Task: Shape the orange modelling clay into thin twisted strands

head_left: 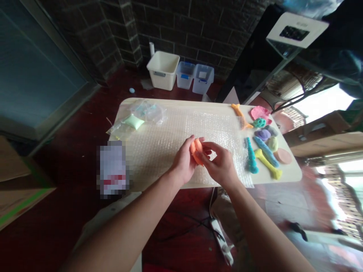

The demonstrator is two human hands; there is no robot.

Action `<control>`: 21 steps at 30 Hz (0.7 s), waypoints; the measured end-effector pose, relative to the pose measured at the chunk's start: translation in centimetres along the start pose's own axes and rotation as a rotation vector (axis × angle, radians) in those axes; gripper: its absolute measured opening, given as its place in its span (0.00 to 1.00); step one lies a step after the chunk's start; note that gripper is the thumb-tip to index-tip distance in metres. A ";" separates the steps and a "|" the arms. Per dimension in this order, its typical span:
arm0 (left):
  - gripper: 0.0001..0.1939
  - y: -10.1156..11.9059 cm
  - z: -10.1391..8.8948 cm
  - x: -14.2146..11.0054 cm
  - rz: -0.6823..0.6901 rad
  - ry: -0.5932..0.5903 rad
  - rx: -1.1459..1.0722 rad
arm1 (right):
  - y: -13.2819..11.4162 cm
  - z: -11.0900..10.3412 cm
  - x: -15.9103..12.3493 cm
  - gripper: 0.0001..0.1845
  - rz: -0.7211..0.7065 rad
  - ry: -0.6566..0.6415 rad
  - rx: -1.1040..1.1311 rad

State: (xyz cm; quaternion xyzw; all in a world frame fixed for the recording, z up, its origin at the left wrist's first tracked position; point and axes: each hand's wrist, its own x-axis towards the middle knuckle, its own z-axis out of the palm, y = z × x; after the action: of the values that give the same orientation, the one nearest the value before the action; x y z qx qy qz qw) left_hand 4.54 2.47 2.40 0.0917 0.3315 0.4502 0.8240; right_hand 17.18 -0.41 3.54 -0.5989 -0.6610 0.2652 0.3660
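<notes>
A piece of orange modelling clay (pixel 196 150) is held between both hands above the bubble wrap (pixel 215 126) on the table. My left hand (pixel 183 160) cups it from the left side, fingers curled behind it. From the right, my right hand (pixel 219 160) presses on it with thumb and fingers. The clay looks folded, with a groove along it. To the right lie shaped clay pieces: a teal spiral-like stick (pixel 251 156), a yellow bone-like piece (pixel 268 164), a blue roll (pixel 266 151) and an orange bone-like piece (pixel 240 115).
Further clay lumps, among them a pink dish-like piece (pixel 260 114) and a purple lump (pixel 262 134), sit at the table's right end. Plastic bags (pixel 149 110) and a pale green packet (pixel 133 121) lie at the left. Behind, a white bin (pixel 163 71) stands on the floor.
</notes>
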 end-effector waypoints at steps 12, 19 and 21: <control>0.23 -0.4 0.0 -0.2 -0.031 0.098 -0.140 | -0.9 1.8 -0.7 0.10 -0.165 0.071 -0.178; 0.29 -0.2 0.0 -0.5 0.045 0.180 -0.124 | -2.0 3.0 -1.4 0.09 -0.355 0.138 -0.313; 0.29 -0.3 0.1 -0.5 0.046 0.177 -0.140 | -1.6 2.7 -1.3 0.10 -0.336 0.150 -0.268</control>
State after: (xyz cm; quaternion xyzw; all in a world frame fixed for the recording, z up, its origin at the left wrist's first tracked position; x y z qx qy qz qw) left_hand 4.63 1.96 2.60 0.0015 0.3683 0.4975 0.7854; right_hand 14.06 -1.65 3.01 -0.5419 -0.7517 0.0648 0.3703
